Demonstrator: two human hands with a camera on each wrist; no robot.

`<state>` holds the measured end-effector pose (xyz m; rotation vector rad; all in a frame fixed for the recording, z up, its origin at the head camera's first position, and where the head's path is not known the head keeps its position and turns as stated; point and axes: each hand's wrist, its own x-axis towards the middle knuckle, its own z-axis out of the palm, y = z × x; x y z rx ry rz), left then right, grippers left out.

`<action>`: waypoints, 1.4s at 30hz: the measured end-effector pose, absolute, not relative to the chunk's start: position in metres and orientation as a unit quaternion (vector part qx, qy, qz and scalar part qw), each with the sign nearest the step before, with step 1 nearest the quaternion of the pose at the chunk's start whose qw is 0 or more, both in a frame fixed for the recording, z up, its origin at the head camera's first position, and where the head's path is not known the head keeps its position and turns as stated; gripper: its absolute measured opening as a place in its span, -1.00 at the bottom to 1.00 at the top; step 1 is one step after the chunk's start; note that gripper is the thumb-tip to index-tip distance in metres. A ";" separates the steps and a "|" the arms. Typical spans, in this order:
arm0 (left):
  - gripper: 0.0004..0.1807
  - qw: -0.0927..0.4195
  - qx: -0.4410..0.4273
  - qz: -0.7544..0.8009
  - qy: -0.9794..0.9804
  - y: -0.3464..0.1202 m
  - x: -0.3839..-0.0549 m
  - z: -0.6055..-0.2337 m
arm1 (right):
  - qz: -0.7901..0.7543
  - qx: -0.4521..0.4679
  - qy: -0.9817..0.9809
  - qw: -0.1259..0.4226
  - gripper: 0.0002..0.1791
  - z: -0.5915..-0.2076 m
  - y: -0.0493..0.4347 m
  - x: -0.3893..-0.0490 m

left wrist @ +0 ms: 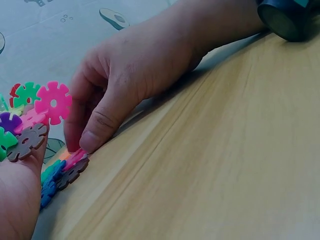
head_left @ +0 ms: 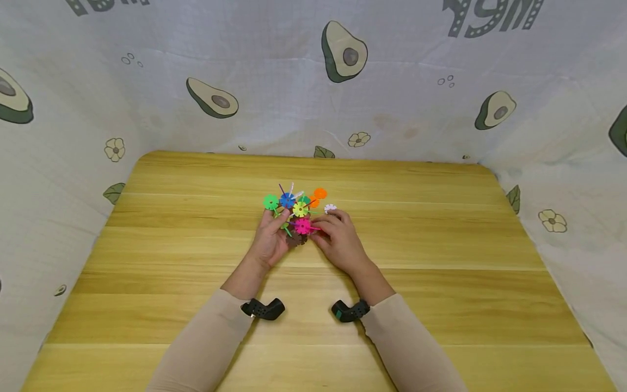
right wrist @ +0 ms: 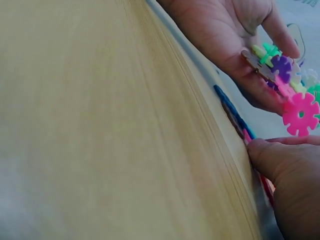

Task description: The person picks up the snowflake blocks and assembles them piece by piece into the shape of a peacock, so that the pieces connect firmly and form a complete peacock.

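My left hand holds a cluster of joined plastic snowflake discs, its thumb over the near side. Pink, purple, green and brown discs show in that cluster in both wrist views, several of them standing at angles. Low at the table, the thumb and fingers of my right hand pinch a pink snowflake disc. Against it lie a brown disc and blue discs. In the right wrist view my right hand's fingers are partly hidden behind its thumb.
Orange discs and a white disc show just beyond my right fingers. The wooden table spreads around both hands, and a printed cloth hangs behind it. A black strap device sits on each wrist.
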<state>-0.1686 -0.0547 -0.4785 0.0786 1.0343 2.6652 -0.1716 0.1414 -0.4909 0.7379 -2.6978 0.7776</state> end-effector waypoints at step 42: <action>-0.86 0.085 -0.004 0.946 0.313 -0.059 -0.173 -0.478 | 0.378 0.180 -0.894 0.160 -0.87 -0.486 0.134 -0.167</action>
